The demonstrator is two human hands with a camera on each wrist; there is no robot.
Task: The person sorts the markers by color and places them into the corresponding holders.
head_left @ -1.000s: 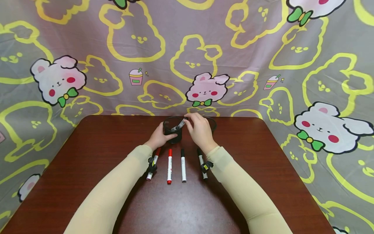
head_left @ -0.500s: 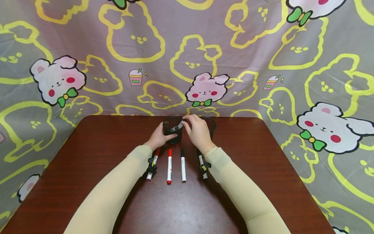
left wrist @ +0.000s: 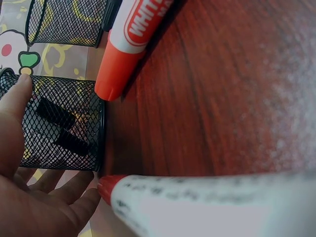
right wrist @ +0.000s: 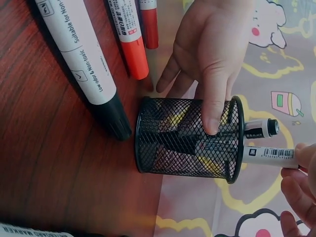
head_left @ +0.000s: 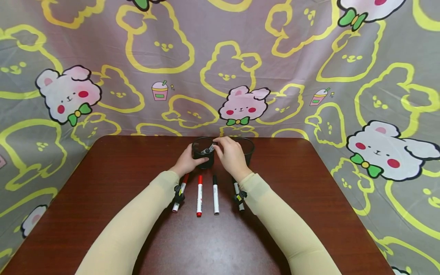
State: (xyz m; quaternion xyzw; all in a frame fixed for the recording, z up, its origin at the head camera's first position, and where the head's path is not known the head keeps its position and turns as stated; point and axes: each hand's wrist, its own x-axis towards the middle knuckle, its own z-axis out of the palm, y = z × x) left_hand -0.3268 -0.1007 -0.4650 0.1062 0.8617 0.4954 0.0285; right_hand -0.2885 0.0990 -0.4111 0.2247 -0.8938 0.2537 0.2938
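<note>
"White plastic between those fingertips. Is that a firm pinch?"

"It looks so: the right hand (head_left: 231,154) has thumb and fingers together on the pale end of a marker (right wrist: 270,157), whose other end is down inside a black mesh pen cup (right wrist: 187,165). It slants beside a neighbouring marker (right wrist: 255,129) poking past the rim."

"And the left hand (head_left: 186,160)?"

"Clamped round that cup, thumb across the wall, fingers on the opposite side, keeping it upright on the wooden table (head_left: 282,183)."

"What could spoil it?"

"A slipping pinch might drop the barrel or wedge it against its neighbour. Should the left grip slacken under a sideways push, I'd expect so light a cup to tip."

"Further out?"

"A second mesh pen cup (head_left: 249,147) stands partly behind the right hand; knuckles could knock it. Nearer the person lie an inner red-capped marker (head_left: 199,198) and an inner black-capped marker (head_left: 215,196). An outer red-capped marker (head_left: 183,186) and an outer black-capped marker (head_left: 236,187) sit beneath the wrist cameras (head_left: 241,196), so a lowered forearm might set either rolling."
</note>
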